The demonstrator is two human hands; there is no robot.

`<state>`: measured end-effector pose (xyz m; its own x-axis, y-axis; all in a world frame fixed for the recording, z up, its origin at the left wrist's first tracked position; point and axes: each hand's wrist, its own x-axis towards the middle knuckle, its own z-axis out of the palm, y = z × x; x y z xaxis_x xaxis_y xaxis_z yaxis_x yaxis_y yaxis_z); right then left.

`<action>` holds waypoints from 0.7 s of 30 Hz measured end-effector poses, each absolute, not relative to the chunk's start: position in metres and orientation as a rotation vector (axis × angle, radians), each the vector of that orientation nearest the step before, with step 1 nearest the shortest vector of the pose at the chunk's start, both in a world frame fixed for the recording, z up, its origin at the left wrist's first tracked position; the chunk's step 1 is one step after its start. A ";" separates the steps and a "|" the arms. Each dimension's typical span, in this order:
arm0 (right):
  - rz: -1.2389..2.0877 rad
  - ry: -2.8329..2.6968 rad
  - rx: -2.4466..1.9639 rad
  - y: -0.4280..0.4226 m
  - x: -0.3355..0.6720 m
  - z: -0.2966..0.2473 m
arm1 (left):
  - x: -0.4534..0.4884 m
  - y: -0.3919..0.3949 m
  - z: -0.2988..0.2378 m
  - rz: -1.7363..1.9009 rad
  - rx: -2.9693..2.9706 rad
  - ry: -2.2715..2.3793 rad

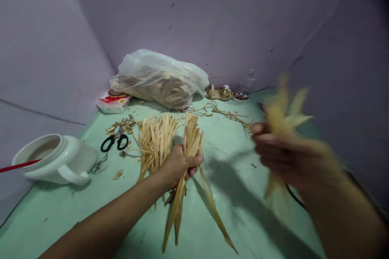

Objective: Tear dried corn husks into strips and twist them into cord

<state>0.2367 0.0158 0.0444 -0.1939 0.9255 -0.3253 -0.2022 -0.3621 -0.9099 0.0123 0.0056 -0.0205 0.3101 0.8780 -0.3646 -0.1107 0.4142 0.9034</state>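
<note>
A bundle of dry strips lies in the left hand at the middle of the table; the thumb crosses over it and the fingers curl beneath, probably so the loose lengths stay together while their tails splay toward the person. The right hand, off to the right and blurred, is closed round a tuft of pale leaves, which sticks out above and below the fist (its finer grip I cannot tell).

Just left of the bundle, a row of strips is spread side by side, perhaps for easy picking; scissors rest beyond it, handles toward the person, likely for quick reach; a white jug with a red stick lies farther left.

At the back sits a filled plastic bag; the packet beside it has red and yellow printing, too small to read.
</note>
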 end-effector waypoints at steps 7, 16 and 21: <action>1.895 -0.965 -1.305 0.008 0.166 -0.008 | 0.013 0.006 -0.019 0.746 0.946 1.054; 1.771 -0.825 -1.315 0.006 0.159 -0.015 | 0.018 0.002 -0.016 0.840 0.968 1.126; 1.747 -0.837 -1.283 0.004 0.154 -0.013 | 0.020 0.002 -0.015 0.862 0.985 1.087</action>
<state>0.1540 0.0036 -0.0128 -0.1701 0.8836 -0.4362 -0.2141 -0.4653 -0.8589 0.0203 0.0025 -0.0146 0.2479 0.9205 -0.3021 -0.0845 0.3312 0.9398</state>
